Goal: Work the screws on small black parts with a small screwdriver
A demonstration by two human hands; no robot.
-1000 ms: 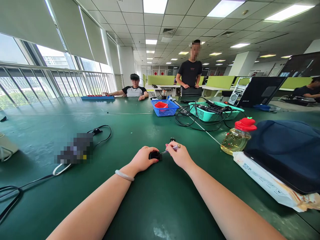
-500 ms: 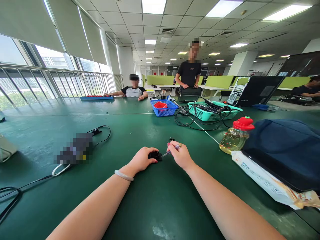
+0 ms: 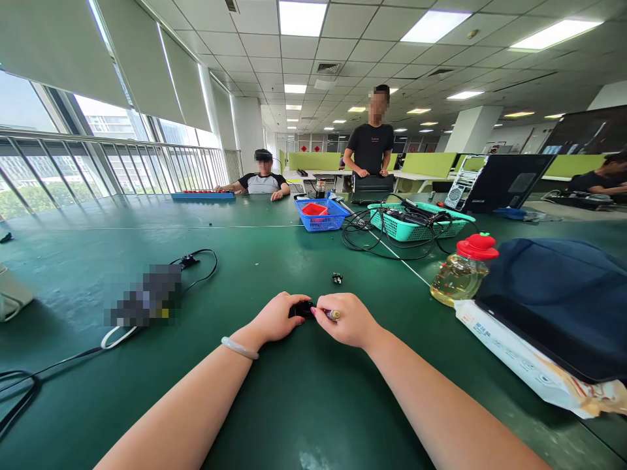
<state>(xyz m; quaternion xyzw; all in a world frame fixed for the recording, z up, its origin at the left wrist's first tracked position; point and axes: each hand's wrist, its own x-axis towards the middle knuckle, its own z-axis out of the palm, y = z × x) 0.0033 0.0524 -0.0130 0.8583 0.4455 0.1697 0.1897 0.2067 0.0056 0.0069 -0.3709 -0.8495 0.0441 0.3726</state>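
My left hand (image 3: 278, 316) is closed around a small black plastic part (image 3: 300, 309) on the green table (image 3: 274, 405), thumb in front and fingers behind. What kind of part it is, I cannot make out. In my right hand (image 3: 347, 318) is a slim tool with a gold end cap, apparently a small screwdriver (image 3: 334, 314). Its handle points back towards me, and its tip is hidden by my fingers at the black part's right end. Just beyond my right hand lies a tiny dark piece with shiny bits (image 3: 337, 278).
A blue basket (image 3: 322, 222) and a teal basket of cables (image 3: 411, 230) stand ahead. To the right are a red-lidded bottle (image 3: 463, 271), a white packet (image 3: 514, 352) and a dark blue bag (image 3: 563, 287). Leftward lies a blurred device with cables (image 3: 151, 297). Two people (image 3: 371, 147) face me.
My right hand has moved left and nearer, bringing the screwdriver against the black part. The tiny dark piece now shows fully beyond it. My left hand keeps its hold.
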